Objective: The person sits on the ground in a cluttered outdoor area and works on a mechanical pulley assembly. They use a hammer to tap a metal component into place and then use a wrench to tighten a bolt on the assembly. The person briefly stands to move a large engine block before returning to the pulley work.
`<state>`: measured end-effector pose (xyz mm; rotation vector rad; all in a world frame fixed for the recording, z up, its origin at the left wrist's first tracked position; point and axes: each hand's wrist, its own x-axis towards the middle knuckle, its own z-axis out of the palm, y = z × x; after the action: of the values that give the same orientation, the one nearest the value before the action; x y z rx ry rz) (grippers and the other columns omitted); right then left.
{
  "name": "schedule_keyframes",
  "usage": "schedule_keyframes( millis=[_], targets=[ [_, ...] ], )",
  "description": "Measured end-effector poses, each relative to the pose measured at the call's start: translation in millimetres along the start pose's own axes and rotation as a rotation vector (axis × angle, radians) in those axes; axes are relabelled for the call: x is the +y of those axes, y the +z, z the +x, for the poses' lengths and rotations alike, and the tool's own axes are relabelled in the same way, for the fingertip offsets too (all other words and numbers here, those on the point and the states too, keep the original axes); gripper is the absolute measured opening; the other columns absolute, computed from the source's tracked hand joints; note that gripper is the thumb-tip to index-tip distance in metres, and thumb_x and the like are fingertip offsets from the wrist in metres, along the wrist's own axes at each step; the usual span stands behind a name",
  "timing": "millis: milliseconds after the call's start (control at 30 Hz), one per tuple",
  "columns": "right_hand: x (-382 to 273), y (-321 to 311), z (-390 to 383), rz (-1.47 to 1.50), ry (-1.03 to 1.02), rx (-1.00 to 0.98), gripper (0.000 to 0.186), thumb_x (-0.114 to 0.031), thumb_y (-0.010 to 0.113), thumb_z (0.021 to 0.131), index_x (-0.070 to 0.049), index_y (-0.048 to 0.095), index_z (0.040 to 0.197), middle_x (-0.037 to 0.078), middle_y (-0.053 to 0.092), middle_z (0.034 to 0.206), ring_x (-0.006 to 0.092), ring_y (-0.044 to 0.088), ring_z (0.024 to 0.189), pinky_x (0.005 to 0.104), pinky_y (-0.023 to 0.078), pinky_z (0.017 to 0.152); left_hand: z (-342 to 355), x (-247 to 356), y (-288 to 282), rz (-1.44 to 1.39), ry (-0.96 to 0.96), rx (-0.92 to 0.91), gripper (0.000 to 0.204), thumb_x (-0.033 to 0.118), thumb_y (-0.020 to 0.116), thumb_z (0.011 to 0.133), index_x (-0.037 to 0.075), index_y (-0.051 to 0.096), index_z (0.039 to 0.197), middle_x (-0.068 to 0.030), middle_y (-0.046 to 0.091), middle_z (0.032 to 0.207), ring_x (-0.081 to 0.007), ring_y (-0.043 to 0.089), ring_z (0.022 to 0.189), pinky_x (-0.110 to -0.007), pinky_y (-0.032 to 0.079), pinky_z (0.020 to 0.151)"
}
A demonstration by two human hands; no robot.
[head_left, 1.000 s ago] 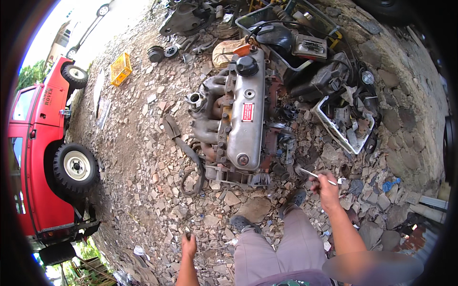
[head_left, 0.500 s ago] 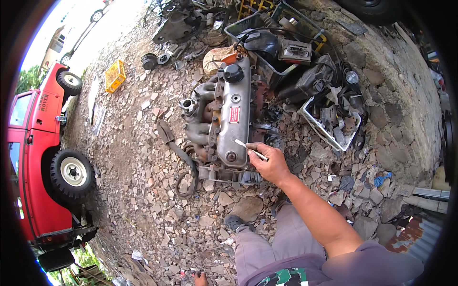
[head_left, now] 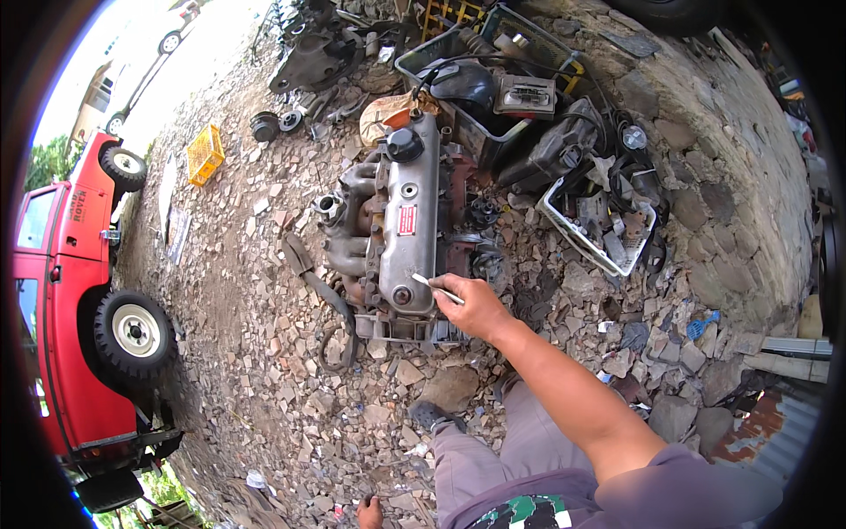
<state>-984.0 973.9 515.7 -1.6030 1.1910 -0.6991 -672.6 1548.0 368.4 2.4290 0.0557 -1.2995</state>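
Right hand's grip (head_left: 471, 309) pinches a slim white tool (head_left: 454, 298) pen-fashion, probably for control, by the valve cover (head_left: 416, 256) of an engine (head_left: 374, 242) on rubble (head_left: 264, 401); left hand's (head_left: 370, 513) grip: cannot tell.

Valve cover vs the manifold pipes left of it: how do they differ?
The valve cover is one long, smooth silver piece; the manifold pipes are several curved, duller tubes. The valve cover bears a red label; the manifold pipes show none. Both are parts of the engine.
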Motion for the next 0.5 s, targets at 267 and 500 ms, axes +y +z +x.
schedule_keyframes(
  millis=[267, 500],
  targets=[
    [-19, 2, -1, 0.188, 0.118, 0.057, 0.028, -0.026, 0.059, 0.090, -0.002, 0.065, 0.103, 0.016, 0.068, 0.078, 0.0242, 0.069, 0.070, 0.0343, 0.051, 0.065, -23, 30, -14, 0.319, 0.036, 0.013, 0.049, 0.036, 0.058, 0.089, 0.012, 0.052, 0.131, -0.0142, 0.065, 0.096, -0.0161, 0.056, 0.076, -0.030, 0.047, 0.059],
    [27, -15, 25, 0.154, 0.232, 0.425, 0.024, -0.022, 0.055, 0.093, 0.001, 0.062, 0.088, 0.010, 0.068, 0.066, 0.0174, 0.068, 0.060, 0.0328, 0.052, 0.054, -39, 51, -30, -0.022, -0.007, -0.034, 0.042, 0.028, 0.055, 0.090, 0.007, 0.050, 0.126, -0.0093, 0.064, 0.115, -0.0235, 0.063, 0.100, -0.034, 0.048, 0.063]
  ],
)
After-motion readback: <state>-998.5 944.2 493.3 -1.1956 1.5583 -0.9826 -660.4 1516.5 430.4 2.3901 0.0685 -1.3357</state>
